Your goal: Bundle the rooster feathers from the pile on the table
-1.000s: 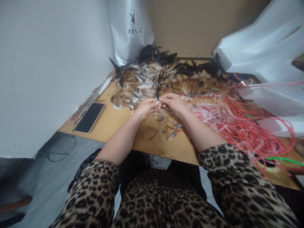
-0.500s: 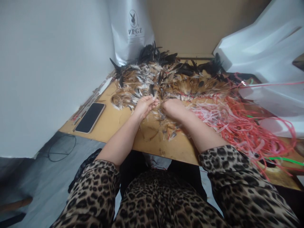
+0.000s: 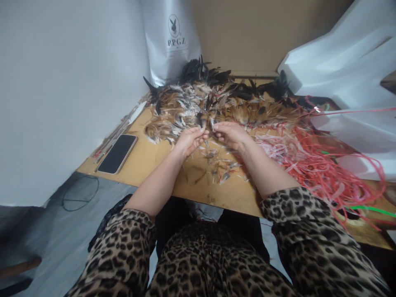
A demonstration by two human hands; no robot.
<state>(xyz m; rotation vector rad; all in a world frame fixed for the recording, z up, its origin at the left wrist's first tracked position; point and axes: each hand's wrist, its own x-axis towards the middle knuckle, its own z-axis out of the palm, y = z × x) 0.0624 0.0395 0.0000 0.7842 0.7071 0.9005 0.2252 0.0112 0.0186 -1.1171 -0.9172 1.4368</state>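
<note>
A wide heap of brown, white and black feathers covers the back of the wooden table. My left hand is at the heap's front edge, its thumb and fingertips pinched on a feather. Close by on the right, my right hand pinches another small feather between thumb and forefinger. A narrow gap lies between the two hands. Loose feather scraps are scattered on the tabletop just below them.
At the right lies a tangle of red and pink plastic strings. A phone rests near the left edge. Behind the feathers stands a silvery bag; white plastic bags fill the back right. A cable loops over the floor.
My right hand has turned from a bent, knuckles-forward pose, so its thumb and fingers now show in a pinch. The left hand stays almost in place.
</note>
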